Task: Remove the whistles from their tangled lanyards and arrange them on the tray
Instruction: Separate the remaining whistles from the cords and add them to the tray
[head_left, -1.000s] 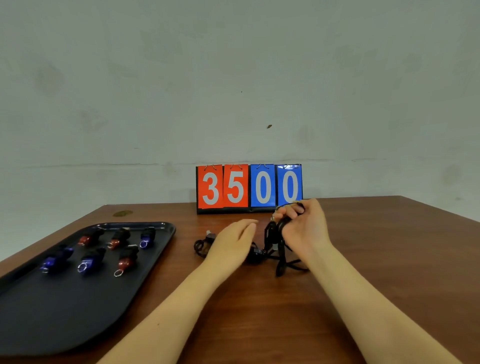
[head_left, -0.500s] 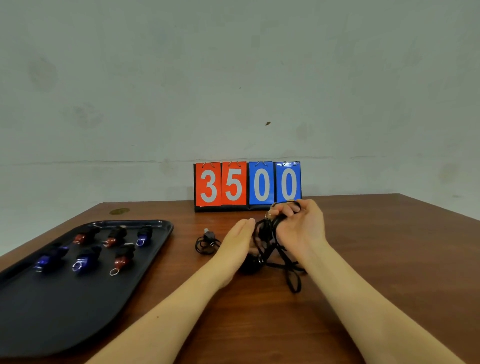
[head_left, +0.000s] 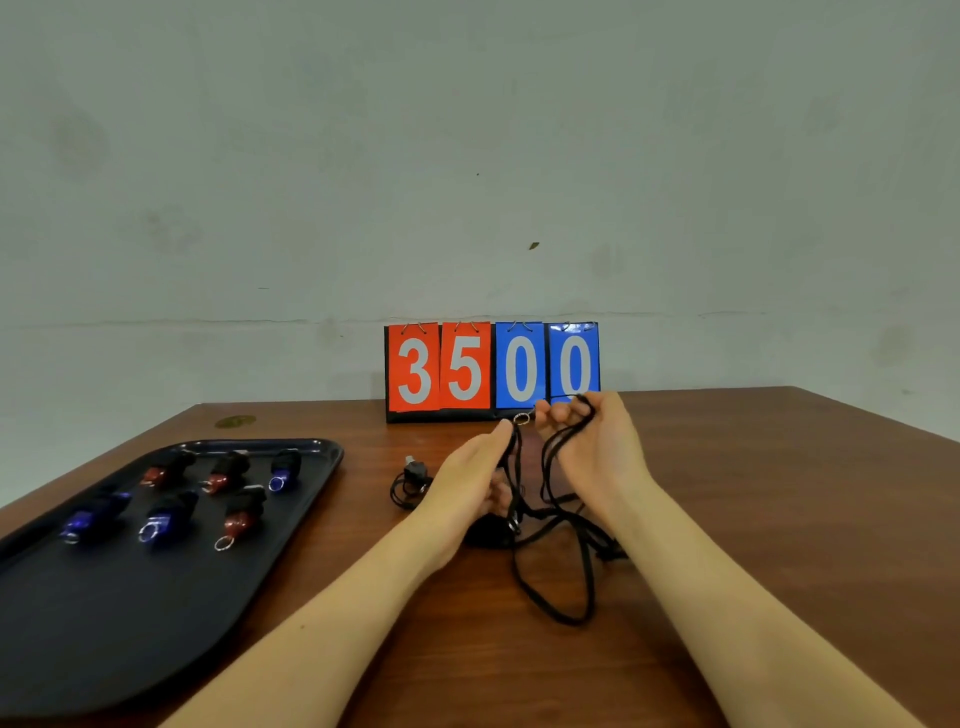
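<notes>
Black lanyards (head_left: 558, 525) — both hands (head_left: 597, 447) lift them mid-table (head_left: 779, 519).

free: bare table (head_left: 779, 519) at 3 o'clock, strip between tray (head_left: 130, 623) and cords (head_left: 561, 566) | blocked: scoreboard (head_left: 492, 370) at 12, loose lanyard (head_left: 410, 480) at 10, tray at 9

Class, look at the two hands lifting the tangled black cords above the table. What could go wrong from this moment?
1. The right hand holds several cords bunched together; pulling could tighten the tangle instead of freeing it.
2. A dark lump, perhaps a whistle, still lies in the tangle below the left hand; a sharp tug might fling it off the table.
3. The loose loop on the table could snag and drag.
</notes>
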